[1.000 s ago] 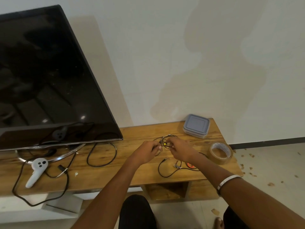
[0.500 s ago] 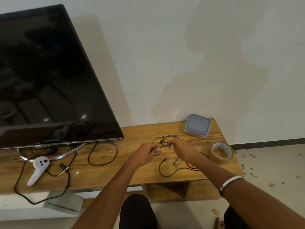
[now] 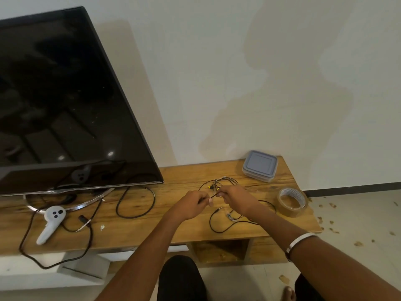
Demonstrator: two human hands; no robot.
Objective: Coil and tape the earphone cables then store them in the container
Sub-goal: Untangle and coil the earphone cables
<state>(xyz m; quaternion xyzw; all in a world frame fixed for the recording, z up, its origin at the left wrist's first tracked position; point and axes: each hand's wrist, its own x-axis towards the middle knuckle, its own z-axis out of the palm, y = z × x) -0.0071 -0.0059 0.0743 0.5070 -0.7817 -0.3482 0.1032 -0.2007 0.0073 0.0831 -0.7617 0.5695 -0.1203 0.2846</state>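
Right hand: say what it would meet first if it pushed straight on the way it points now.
The right hand points left toward the left hand, both pinching the earphone cable. It would likely meet the left hand's fingertips first, though depth is unclear.

Left hand (image 3: 191, 205) and right hand (image 3: 237, 199) both pinching tangled earphone cable (image 3: 219, 185) above wooden table (image 3: 173, 224).

A long wooden bench (image 3: 173, 177) carries a television (image 3: 54, 101), a white controller (image 3: 51, 222), black cables (image 3: 134, 203), tangled earphone cables (image 3: 223, 227), a grey lidded container (image 3: 260, 165) and a tape roll (image 3: 291, 202).
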